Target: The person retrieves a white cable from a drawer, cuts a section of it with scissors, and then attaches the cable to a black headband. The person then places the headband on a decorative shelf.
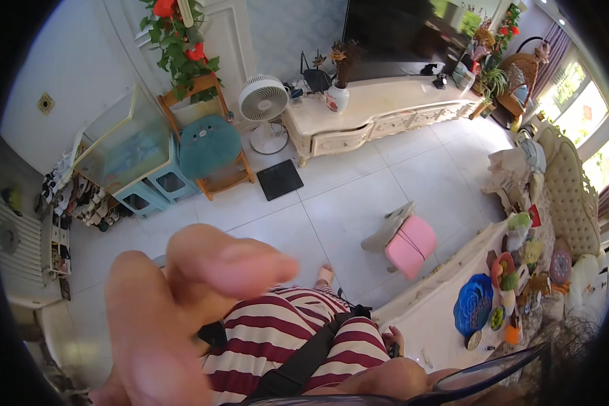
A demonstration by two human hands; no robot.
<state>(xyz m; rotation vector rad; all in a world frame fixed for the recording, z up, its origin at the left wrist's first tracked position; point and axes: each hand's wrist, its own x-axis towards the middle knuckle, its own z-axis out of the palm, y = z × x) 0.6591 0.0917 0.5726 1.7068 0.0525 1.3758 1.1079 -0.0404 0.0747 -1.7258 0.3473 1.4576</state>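
My left hand (183, 298) looms large and blurred near the camera at the lower left. Its bent fingers are apart, and nothing shows between them. Further down, my right hand (393, 336) is small beside the near edge of a light table (426, 331). A dark band circles that wrist; the fingers look loosely bent, with no held thing visible. On the table, to the right of this hand, lie a blue scalloped platter (473, 304) and a red bowl (503, 271) with green contents. Striped red-and-white clothing (271, 331) and a black strap (294, 365) show below.
A pink-seated chair (411, 245) stands beyond the table. Ahead are a long cream cabinet (358, 120), a white fan (264, 101) and a flat black square (280, 180) on the tiles. A wooden chair with a teal cushion (211, 149) is at the left.
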